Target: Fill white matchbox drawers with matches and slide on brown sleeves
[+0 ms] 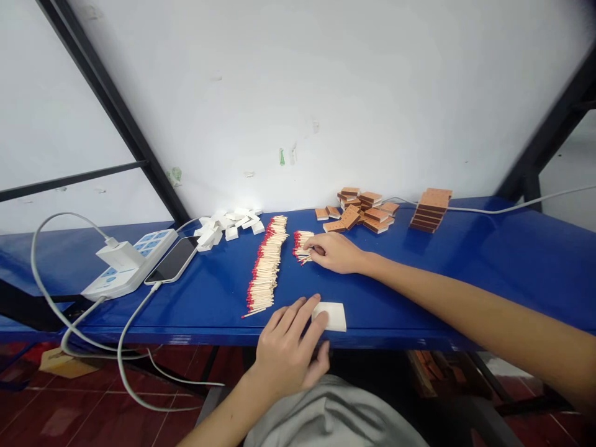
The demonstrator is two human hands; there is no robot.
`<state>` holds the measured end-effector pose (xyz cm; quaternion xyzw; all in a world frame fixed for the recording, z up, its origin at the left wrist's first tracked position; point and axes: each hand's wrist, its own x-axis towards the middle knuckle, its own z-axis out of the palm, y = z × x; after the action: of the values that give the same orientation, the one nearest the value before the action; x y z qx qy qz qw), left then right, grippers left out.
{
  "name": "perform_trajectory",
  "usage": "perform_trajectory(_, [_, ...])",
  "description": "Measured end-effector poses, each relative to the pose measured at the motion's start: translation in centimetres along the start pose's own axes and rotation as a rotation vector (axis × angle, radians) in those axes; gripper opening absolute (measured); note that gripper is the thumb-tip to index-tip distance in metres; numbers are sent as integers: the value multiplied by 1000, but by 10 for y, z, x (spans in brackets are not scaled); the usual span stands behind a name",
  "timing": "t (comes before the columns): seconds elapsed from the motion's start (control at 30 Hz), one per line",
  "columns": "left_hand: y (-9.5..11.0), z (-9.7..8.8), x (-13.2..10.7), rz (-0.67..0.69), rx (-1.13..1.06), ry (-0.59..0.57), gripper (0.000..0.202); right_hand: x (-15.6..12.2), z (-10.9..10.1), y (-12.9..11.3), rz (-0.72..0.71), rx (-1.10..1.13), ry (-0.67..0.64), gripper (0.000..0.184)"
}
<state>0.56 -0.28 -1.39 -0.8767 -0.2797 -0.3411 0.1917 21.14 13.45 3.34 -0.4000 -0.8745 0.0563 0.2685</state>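
My right hand [339, 253] has its fingers curled and pinched on matches at the right side of a small heap of red-tipped matches [302, 242]. My left hand [291, 344] lies near the front edge with its fingers stretched out. Its fingertips rest on the left end of a small white matchbox tray [334, 316]. Between the hands, to the left, runs a long row of matches [267, 264], red heads facing left. How many matches the right fingers hold is hidden.
White matchbox trays [228, 225] are heaped by the wall at the left. Brown matchboxes [351, 217] lie piled behind my right hand, with a leaning stack of brown covers [431, 210] farther right. A phone [173, 261] and a power strip [125, 273] with cables occupy the left.
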Motion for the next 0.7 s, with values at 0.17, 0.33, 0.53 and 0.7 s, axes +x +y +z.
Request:
perform_trajectory(0.17, [0,0,0,7,7,13,33,0,0,0,-3,-10,1,25])
perform_trajectory(0.33, [0,0,1,4,7,10,34,0,0,-1,-6,-12,5,22])
perform_trajectory(0.53, [0,-1,0,7,14,5,33,1,-2,-2,-19,-11,-3,19])
perform_trajectory(0.7, [0,-1,1,5,15,5,33,2,-1,-1,1,-30,-13,19])
